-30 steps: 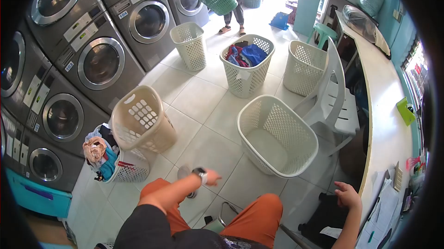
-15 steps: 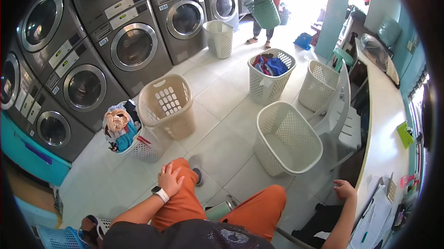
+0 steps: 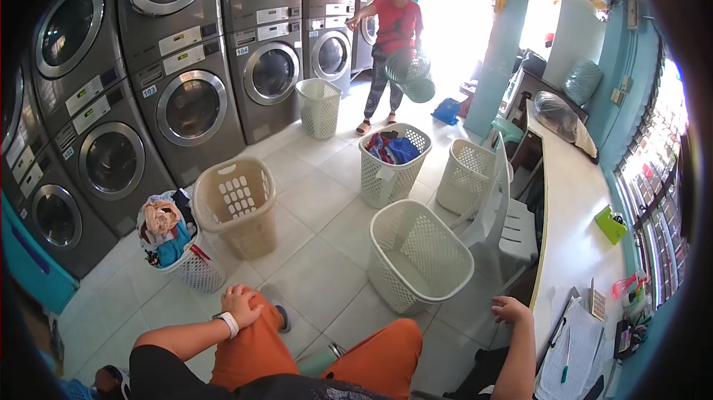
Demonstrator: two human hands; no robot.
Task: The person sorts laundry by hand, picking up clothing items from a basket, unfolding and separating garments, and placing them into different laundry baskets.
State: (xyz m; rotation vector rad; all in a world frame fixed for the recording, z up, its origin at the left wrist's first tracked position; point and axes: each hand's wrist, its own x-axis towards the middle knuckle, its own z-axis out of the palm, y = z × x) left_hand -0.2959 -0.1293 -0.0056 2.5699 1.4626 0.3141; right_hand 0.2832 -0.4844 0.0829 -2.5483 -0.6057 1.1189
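Note:
My left hand [image 3: 242, 306] rests on my orange-trousered knee [image 3: 256, 326], fingers laid over it, with a white-banded watch [image 3: 229, 323] on the wrist. On the other side, my right hand [image 3: 511, 311] hangs loosely in the air left of the counter, fingers slightly bent and holding nothing. Nearest to it is a large white laundry basket [image 3: 420, 255] with nothing in it. Beyond my left knee stand a white basket of clothes [image 3: 197, 262] and a beige laundry basket [image 3: 245, 233]. A green cylindrical object [image 3: 318, 360] shows partly between my legs.
Stacked grey machines [image 3: 191, 106] line the left. A co-worker [image 3: 397, 25] in red holds a green basket [image 3: 412, 77] at the back. More baskets, including one with blue and red clothes [image 3: 394, 155], stand mid-floor. A white chair [image 3: 512, 222] and counter [image 3: 572, 199] with a clipboard [image 3: 572, 355] are on the right.
The view has tilted up and turned slightly right, so the co-worker now shows in full. The co-worker's arm now reaches toward the machines, the green basket hanging lower. My hands keep their poses.

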